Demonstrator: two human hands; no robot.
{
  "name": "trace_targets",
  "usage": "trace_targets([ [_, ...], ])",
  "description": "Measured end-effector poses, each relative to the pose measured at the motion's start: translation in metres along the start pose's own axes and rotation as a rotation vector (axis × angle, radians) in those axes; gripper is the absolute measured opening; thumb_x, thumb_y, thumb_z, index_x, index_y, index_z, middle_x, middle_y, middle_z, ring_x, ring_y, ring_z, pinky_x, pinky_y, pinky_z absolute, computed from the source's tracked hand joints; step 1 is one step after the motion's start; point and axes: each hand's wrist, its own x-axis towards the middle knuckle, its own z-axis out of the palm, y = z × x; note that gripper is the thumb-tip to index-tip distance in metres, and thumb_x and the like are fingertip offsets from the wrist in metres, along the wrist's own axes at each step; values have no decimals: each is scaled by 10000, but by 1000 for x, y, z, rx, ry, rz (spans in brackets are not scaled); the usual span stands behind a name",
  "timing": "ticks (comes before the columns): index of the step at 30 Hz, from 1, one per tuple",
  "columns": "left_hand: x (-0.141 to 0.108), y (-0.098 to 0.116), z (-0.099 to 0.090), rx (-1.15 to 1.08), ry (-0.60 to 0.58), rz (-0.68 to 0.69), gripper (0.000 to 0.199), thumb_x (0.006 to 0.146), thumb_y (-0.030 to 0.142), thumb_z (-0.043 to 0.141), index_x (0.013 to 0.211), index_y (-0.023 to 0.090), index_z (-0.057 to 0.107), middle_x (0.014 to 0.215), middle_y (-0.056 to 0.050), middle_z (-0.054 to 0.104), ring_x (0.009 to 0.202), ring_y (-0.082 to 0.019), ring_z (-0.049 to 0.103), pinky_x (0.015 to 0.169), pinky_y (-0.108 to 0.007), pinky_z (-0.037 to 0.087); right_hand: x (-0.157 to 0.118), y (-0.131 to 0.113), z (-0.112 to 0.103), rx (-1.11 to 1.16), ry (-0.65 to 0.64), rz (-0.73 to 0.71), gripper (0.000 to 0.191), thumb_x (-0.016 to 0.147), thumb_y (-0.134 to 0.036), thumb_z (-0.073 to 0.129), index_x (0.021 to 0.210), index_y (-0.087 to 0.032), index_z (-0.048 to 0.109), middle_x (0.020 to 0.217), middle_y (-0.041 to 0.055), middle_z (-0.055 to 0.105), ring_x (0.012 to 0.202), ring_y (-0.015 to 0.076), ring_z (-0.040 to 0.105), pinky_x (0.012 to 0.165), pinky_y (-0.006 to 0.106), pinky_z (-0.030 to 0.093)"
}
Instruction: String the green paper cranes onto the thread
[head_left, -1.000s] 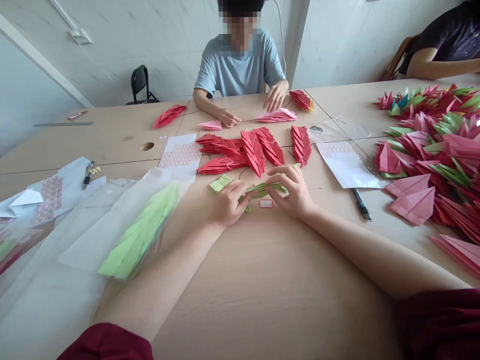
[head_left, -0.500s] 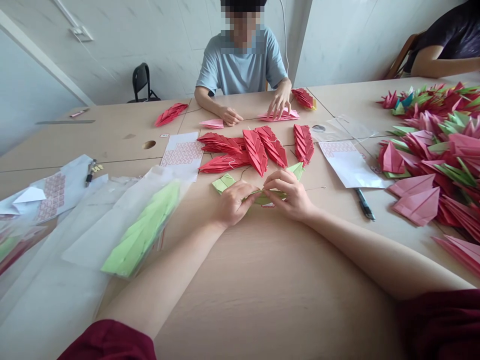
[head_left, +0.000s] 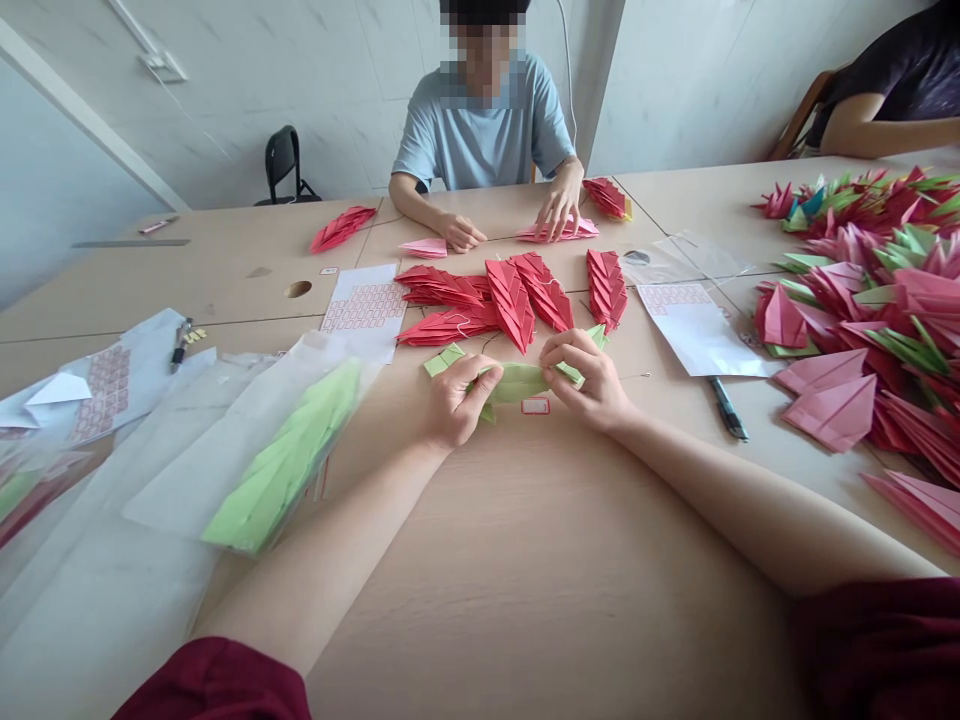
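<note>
Between my two hands stretches a folded green paper piece [head_left: 523, 381]. My left hand [head_left: 463, 398] pinches its left end between thumb and fingers. At the right end, my right hand [head_left: 583, 378] is closed on the same paper. More green paper [head_left: 447, 360] lies just beyond my left hand, and another green tip [head_left: 598, 336] shows behind my right hand. A small red-edged label [head_left: 535, 406] lies on the table below the held paper. Folded red paper bundles [head_left: 511, 305] rest just beyond my hands.
A person in a light blue shirt [head_left: 480, 135] sits opposite, hands on pink paper [head_left: 559, 230]. Heaped folded papers [head_left: 862, 290] fill the right side, near a pen [head_left: 727, 408]. Plastic bags, one holding green paper [head_left: 289, 460], lie at left. Another person's arm [head_left: 885, 130] is at far right.
My hands have moved slightly apart, and the green paper between them now shows a wider face. The label below it is more exposed.
</note>
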Motion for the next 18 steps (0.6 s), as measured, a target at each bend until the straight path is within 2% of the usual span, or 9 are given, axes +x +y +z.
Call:
trace_targets([
  [6, 3, -7, 2, 94, 54, 55, 250, 851, 411, 650, 770, 174, 642, 637, 6, 528, 613, -124, 470, 580, -250, 379, 1, 2, -1, -30, 105, -6, 81, 898, -172, 517, 902, -213, 587, 960, 69, 579, 913, 200, 578, 788, 378, 492],
  [11, 5, -11, 4, 155, 40, 110, 235, 878, 402, 621, 817, 187, 694, 698, -27, 638, 669, -152, 535, 660, -281, 430, 0, 3, 2, -177, 237, -87, 189, 869, -194, 591, 1053, -236, 585, 1061, 88, 582, 1014, 233, 569, 865, 426, 478],
  [15, 4, -10, 4, 157, 11, 189, 173, 887, 340, 624, 876, 199, 723, 841, -44, 716, 751, -157, 598, 730, -290, 461, -3, 4, 6, -282, 178, -184, 122, 870, -169, 601, 963, -248, 597, 1045, 63, 605, 945, 209, 581, 815, 397, 460],
  [18, 3, -10, 4, 154, 9, 227, 139, 892, 286, 623, 917, 202, 731, 868, -38, 730, 764, -150, 616, 733, -284, 471, -5, 7, 7, -316, 129, -227, 98, 857, -181, 636, 925, -244, 604, 1036, 50, 626, 927, 203, 588, 803, 386, 455],
])
